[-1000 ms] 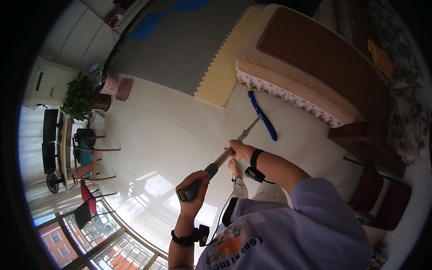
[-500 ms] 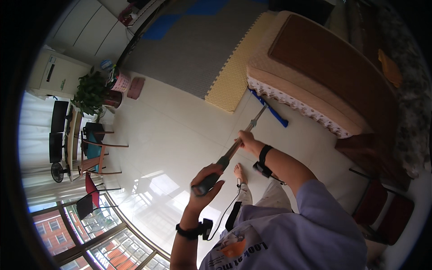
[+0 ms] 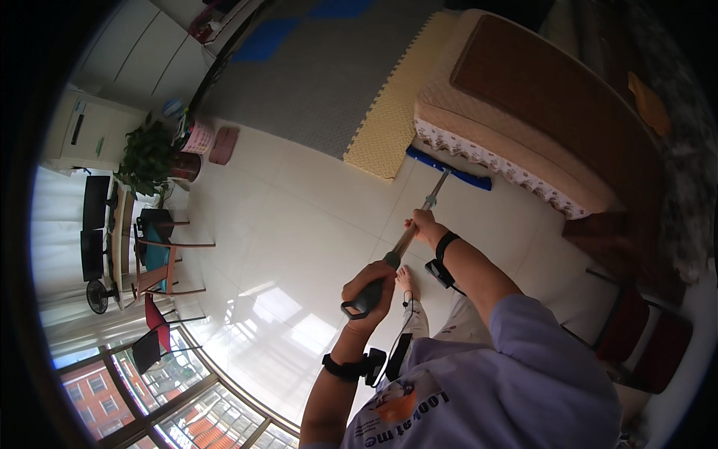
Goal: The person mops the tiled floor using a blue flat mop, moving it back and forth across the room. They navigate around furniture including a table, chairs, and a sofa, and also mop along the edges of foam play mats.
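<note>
A flat mop with a long metal pole (image 3: 406, 238) and a blue head (image 3: 470, 178) slants away from me across the white floor. The head lies flat beside the ruffled skirt of the bed (image 3: 523, 168), close to the corner of the cream foam mat (image 3: 381, 138). Wrapped round the dark grip at the pole's near end is my left hand (image 3: 370, 288). Farther down the pole, my right hand (image 3: 426, 227) is closed round the metal shaft. Both wrists carry black straps with small devices.
Grey and blue mats (image 3: 292, 97) cover the far floor. At left are a potted plant (image 3: 144, 159), a pink slipper pair (image 3: 224, 144), a wooden chair (image 3: 158, 262) and a red chair (image 3: 158, 323) by the windows. Another red chair (image 3: 658, 352) stands at right, beyond my elbow.
The mop head has swung round and shifted right along the bed skirt. My left hand has moved right and slightly forward, its fingers now wrapped round the grip; my right hand has moved slightly right.
</note>
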Demonstrator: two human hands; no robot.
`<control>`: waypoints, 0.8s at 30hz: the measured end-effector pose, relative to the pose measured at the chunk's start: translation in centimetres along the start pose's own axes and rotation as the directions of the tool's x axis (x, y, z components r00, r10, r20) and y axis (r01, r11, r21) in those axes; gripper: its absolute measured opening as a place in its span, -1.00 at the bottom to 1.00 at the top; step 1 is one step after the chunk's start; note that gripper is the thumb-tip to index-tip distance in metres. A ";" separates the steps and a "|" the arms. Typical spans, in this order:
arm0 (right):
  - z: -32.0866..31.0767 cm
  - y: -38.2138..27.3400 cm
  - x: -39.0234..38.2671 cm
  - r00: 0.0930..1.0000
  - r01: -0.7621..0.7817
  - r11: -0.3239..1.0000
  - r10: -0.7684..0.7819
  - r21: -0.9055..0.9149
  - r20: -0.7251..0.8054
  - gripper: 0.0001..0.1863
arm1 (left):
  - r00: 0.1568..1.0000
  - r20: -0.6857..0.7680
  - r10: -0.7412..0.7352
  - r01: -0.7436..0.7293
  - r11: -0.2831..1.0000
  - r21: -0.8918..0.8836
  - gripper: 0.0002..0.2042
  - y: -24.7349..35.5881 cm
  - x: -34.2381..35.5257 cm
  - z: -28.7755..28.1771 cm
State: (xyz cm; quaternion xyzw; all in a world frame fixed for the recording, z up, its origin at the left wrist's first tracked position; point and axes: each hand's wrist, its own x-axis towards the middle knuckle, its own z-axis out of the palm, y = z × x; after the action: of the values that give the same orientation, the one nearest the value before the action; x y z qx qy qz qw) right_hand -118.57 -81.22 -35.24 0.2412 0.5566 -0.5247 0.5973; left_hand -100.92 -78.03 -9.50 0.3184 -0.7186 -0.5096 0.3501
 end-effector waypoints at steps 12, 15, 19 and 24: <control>4.7 8.3 -6.2 0.984 -0.178 0.984 0.178 0.014 -0.001 -0.66 | 0.987 -0.081 -0.135 0.147 0.976 0.162 -0.74 4.9 -2.6 -7.9; 5.5 9.7 -8.9 0.974 -0.228 0.974 0.228 0.003 0.007 -0.76 | 0.988 -0.059 -0.145 0.154 0.964 0.217 -0.68 6.8 -2.8 -9.3; 5.4 10.6 -11.6 0.970 -0.242 0.968 0.244 -0.068 0.022 -0.77 | 0.995 0.016 -0.096 0.094 0.986 0.135 -0.62 8.4 -2.2 -9.6; 5.0 9.3 -11.9 0.987 -0.120 0.980 0.134 -0.159 0.084 -0.65 | 0.959 0.284 -0.004 0.000 1.000 0.013 -0.77 9.5 -1.6 -10.4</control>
State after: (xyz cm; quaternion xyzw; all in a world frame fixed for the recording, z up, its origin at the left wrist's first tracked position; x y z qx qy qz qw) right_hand -106.10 -78.22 -25.72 0.2046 0.5498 -0.4519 0.6721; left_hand -92.43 -79.39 1.71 0.2449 -0.7644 -0.5456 0.2409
